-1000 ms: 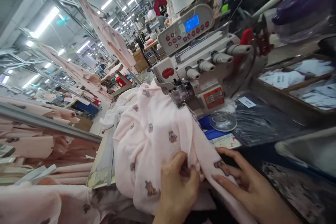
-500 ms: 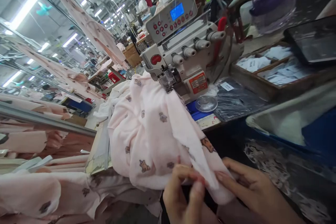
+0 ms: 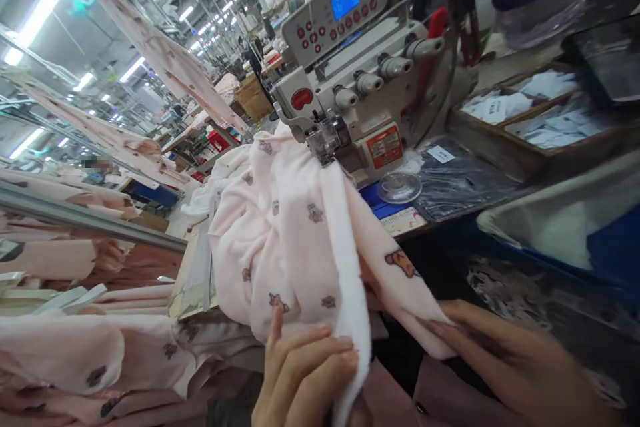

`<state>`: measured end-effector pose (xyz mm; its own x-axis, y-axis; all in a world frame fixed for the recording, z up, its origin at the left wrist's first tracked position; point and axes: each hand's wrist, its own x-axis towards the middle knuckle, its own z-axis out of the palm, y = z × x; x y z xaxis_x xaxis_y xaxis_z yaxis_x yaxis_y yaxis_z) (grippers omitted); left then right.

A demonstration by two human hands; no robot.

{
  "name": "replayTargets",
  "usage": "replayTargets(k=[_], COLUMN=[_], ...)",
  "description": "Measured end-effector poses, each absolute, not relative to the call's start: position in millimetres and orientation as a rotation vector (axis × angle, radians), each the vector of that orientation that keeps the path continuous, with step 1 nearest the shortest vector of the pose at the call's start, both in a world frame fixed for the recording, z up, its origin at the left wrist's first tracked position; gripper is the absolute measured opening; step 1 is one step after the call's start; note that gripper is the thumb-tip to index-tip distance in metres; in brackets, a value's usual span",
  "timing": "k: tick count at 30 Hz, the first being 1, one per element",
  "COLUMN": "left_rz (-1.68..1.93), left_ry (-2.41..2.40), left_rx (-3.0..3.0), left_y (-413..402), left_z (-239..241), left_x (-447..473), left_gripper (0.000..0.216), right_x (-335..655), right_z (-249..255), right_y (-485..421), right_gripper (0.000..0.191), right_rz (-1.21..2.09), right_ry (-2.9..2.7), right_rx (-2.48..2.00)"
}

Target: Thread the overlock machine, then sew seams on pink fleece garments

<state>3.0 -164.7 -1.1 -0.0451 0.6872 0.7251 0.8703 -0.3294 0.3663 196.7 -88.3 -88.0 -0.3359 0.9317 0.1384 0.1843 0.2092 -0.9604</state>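
Observation:
Soft pink fabric (image 3: 295, 233) printed with small brown bears bunches over the table, its far end under the presser foot of an overlock sewing machine (image 3: 345, 93). My left hand (image 3: 305, 377) grips the near edge where the white side of the cloth folds over; its thumb is mostly hidden and its index finger points up. At the lower right, my right hand (image 3: 510, 360) pinches a separate flap of the same fabric, which bears a larger bear print. A gap with dark space below shows between the two held edges.
Right of the machine lie a clear round dish (image 3: 399, 187), a plastic-covered dark sheet (image 3: 465, 177) and a wooden box (image 3: 530, 160) of white labels. A cloth-lined bin (image 3: 545, 220) stands below. Pink pieces (image 3: 55, 360) hang over a rail at left.
My hands have moved apart: the left went left with the white-sided edge, the right slightly right with its flap. The two fabric layers have spread open between them.

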Motion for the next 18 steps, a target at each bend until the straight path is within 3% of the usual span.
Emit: replayTargets(k=[6,9,14,18], left_rz=[-1.684,-1.701,-1.63,-1.604], left_ry=[-1.732,-1.617,-1.621,-1.625], left_rx=[-2.159,-2.082,-2.092,-2.162], left_y=[-156.1,-157.5,-165.2,-166.4], left_z=[-47.9,-65.6,-65.5,-64.2], left_x=[38.0,52.4,56.0,59.9], left_gripper=[0.03,0.029,0.025,0.021], right_x=[187.6,194.1,202.4,197.8], right_z=[-64.9,-54.2,-46.5,-49.1], right_y=[-96.8,-104.2,-111.0,-105.9], right_gripper=[0.025,0.029,0.035,0.05], right_rz=[1.819,2.035,1.995,1.936], right_ry=[-1.38,-1.138,-1.031,-1.139], right_rx=[-0.95,-0.999,-1.126,-1.127])
